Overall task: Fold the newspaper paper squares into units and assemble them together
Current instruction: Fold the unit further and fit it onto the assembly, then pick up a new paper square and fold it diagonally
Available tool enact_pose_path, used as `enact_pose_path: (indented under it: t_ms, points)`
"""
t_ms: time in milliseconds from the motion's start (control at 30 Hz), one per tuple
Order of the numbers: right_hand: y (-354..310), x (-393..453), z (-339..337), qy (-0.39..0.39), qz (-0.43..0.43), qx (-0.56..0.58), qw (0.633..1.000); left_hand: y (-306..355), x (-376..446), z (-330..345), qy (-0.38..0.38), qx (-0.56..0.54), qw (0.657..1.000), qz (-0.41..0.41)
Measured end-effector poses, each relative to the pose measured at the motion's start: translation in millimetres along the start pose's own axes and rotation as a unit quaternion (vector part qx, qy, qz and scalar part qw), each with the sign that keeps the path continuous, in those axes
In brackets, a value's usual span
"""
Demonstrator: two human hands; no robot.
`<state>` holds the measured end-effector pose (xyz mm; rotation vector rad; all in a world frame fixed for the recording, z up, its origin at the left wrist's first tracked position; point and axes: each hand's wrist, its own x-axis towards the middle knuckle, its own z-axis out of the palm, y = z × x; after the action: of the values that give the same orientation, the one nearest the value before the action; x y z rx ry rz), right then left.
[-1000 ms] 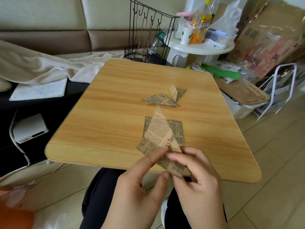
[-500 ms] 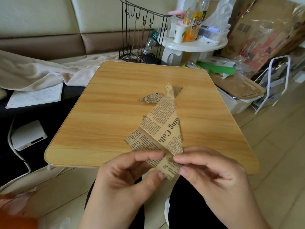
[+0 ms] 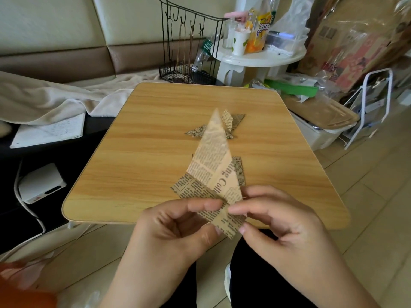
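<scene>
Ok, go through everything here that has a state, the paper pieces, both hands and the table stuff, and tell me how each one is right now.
Held newspaper piece: partly folded, long point up, above the near table edge.
Left hand: pinches its lower part.
Right hand: pinches its lower right part.
Flat newspaper square: lying on the wooden table, mostly hidden.
Folded units: lying on the table, beyond the square.

two hands: left hand (image 3: 178, 227), right hand (image 3: 282, 225). one held newspaper sheet (image 3: 213, 174). one flat newspaper square (image 3: 240, 172) beneath it. two folded units (image 3: 231, 125) beyond the sheet.
</scene>
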<state>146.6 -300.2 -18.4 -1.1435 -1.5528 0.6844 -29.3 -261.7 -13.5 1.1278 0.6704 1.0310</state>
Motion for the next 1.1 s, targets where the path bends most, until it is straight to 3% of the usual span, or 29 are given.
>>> enact_pose_path:
  t_ms: [167,300,467,567,767,1100]
  points:
    - [-1,3,-2,0.001,0.048,0.039,0.998,4,1,-1,-0.031,0.027,0.999,-0.003]
    - [-7,7,0,-0.010,0.097,0.104,0.990,9,2,7,0.030,0.007,0.999,-0.022]
    - [-11,9,14,0.089,0.149,0.175,0.969,3,4,22,0.105,-0.018,0.994,0.009]
    - [-11,7,23,0.145,0.179,0.204,0.951,-4,5,28,0.167,-0.066,0.984,-0.013]
    - [-14,3,36,0.140,0.193,0.210,0.948,-9,6,39,0.202,-0.143,0.968,-0.036]
    - [-21,9,31,0.197,0.238,0.237,0.921,-7,1,35,0.228,-0.125,0.966,-0.002]
